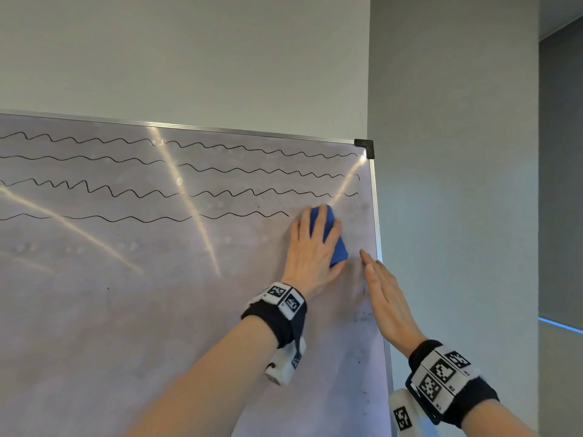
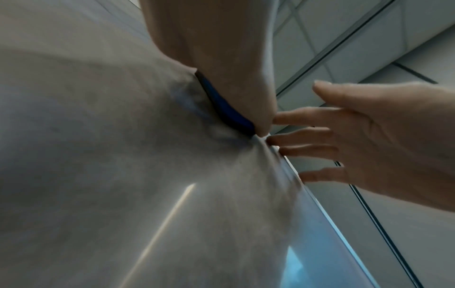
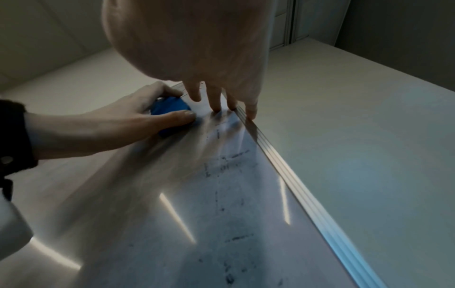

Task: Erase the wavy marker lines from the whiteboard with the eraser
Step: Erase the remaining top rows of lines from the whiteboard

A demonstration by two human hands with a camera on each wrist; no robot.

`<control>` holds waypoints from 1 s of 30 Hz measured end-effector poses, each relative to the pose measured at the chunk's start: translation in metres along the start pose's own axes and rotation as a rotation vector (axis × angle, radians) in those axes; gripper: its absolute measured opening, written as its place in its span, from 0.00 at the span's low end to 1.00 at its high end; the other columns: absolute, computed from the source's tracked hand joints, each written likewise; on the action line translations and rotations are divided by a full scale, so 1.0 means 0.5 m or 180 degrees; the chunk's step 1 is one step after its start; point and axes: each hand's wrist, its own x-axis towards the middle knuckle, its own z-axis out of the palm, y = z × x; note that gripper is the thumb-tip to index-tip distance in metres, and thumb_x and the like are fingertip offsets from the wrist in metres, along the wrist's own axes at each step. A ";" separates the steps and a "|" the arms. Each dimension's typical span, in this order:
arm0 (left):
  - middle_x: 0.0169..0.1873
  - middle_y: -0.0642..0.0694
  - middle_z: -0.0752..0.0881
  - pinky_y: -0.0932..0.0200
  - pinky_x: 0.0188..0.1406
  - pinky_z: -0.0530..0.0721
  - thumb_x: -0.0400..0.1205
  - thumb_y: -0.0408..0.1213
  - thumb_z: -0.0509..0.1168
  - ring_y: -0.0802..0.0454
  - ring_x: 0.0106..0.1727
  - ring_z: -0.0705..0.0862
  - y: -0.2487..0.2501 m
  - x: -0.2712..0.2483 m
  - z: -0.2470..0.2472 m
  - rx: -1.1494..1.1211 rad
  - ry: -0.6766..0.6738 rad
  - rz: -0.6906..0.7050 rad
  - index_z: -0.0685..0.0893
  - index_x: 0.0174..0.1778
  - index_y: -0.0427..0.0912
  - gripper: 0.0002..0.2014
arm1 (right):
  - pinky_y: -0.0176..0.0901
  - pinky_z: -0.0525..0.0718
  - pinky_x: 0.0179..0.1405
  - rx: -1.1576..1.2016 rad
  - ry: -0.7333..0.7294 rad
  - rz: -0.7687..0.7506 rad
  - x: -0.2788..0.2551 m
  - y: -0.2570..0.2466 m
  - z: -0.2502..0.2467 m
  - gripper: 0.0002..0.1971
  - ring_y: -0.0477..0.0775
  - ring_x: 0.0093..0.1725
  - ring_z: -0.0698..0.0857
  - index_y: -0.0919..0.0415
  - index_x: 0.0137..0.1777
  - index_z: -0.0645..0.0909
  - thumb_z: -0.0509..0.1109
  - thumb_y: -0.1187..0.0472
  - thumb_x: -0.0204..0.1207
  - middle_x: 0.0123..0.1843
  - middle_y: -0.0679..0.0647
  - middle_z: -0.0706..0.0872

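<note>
Whiteboard: I see a glossy pale sheet with streaks of glare, edged by a ribbed metal frame with a black plastic corner cap; grey smudges and small dark specks mark the surface near its right edge.
Eraser: a blue, soft-looking block with rounded corners, lying flat on the board near the right frame, below the third line's right end.
Left hand: I have it laid over the eraser, fingers draped across the top and thumb curled against the side, gripping it and pressing it to the board; blue shows between the fingers and below the thumb.
Right hand: fingers straight and slightly spread, tips resting on the board and its frame, just right of the eraser; it holds nothing.
Wavy lines: four thin black marker lines run across the upper board; the top three reach almost to the right frame, the lowest stops just left of my left hand.
Wall: plain, matte, pale grey above the board.
</note>
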 end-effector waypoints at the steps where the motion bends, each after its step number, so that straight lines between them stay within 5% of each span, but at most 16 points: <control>1: 0.76 0.34 0.71 0.36 0.66 0.74 0.72 0.61 0.69 0.28 0.74 0.67 0.012 0.009 0.002 -0.0011 -0.0062 0.0113 0.76 0.72 0.42 0.36 | 0.48 0.55 0.81 -0.0005 0.0004 -0.0035 0.001 0.004 0.000 0.29 0.40 0.80 0.57 0.44 0.81 0.60 0.42 0.38 0.81 0.80 0.40 0.63; 6: 0.78 0.38 0.69 0.36 0.64 0.73 0.73 0.61 0.66 0.30 0.77 0.64 -0.018 0.002 0.003 0.0008 -0.0093 0.0561 0.74 0.73 0.45 0.36 | 0.49 0.56 0.81 0.0016 0.0030 -0.0014 0.002 0.014 -0.001 0.29 0.39 0.80 0.58 0.44 0.80 0.61 0.43 0.38 0.82 0.80 0.39 0.64; 11: 0.79 0.38 0.68 0.36 0.63 0.66 0.73 0.63 0.65 0.30 0.74 0.65 -0.089 -0.026 -0.009 0.0216 0.0178 -0.0087 0.73 0.74 0.45 0.37 | 0.46 0.54 0.81 -0.0040 0.0040 0.0006 -0.001 0.000 0.003 0.29 0.39 0.80 0.56 0.44 0.80 0.61 0.42 0.39 0.81 0.80 0.39 0.63; 14: 0.78 0.38 0.69 0.36 0.62 0.71 0.72 0.63 0.65 0.29 0.73 0.65 -0.053 -0.004 -0.013 0.0067 0.0092 -0.0365 0.71 0.76 0.43 0.39 | 0.45 0.53 0.81 -0.0035 0.0026 0.0026 -0.001 -0.002 0.002 0.28 0.39 0.80 0.56 0.42 0.80 0.61 0.42 0.39 0.81 0.80 0.38 0.63; 18: 0.79 0.41 0.68 0.38 0.63 0.74 0.73 0.64 0.65 0.32 0.74 0.66 -0.001 0.006 -0.005 0.0011 -0.0219 0.0177 0.71 0.77 0.42 0.41 | 0.47 0.55 0.81 -0.0022 0.0042 -0.0006 0.004 0.010 0.000 0.28 0.38 0.79 0.58 0.40 0.79 0.61 0.42 0.35 0.82 0.79 0.38 0.64; 22: 0.79 0.41 0.69 0.37 0.63 0.73 0.73 0.64 0.62 0.32 0.76 0.65 -0.056 -0.011 -0.020 0.0111 -0.0213 0.0572 0.72 0.76 0.42 0.40 | 0.49 0.56 0.81 0.0014 0.0061 0.0009 0.005 0.014 0.002 0.30 0.37 0.79 0.58 0.39 0.79 0.62 0.42 0.33 0.80 0.79 0.37 0.64; 27: 0.80 0.41 0.68 0.36 0.65 0.63 0.75 0.64 0.58 0.30 0.75 0.65 -0.191 -0.090 -0.052 0.0188 0.0156 -0.0183 0.71 0.77 0.43 0.39 | 0.45 0.51 0.81 -0.0060 0.0076 0.0080 -0.002 0.007 0.010 0.28 0.36 0.80 0.53 0.40 0.80 0.60 0.41 0.36 0.81 0.81 0.37 0.61; 30: 0.80 0.41 0.67 0.34 0.67 0.66 0.75 0.65 0.57 0.29 0.75 0.65 -0.197 -0.098 -0.060 0.0186 0.0113 -0.0389 0.70 0.77 0.42 0.39 | 0.47 0.50 0.82 -0.0157 0.0134 0.0093 -0.004 -0.005 0.020 0.30 0.38 0.81 0.53 0.39 0.80 0.59 0.40 0.33 0.80 0.81 0.37 0.60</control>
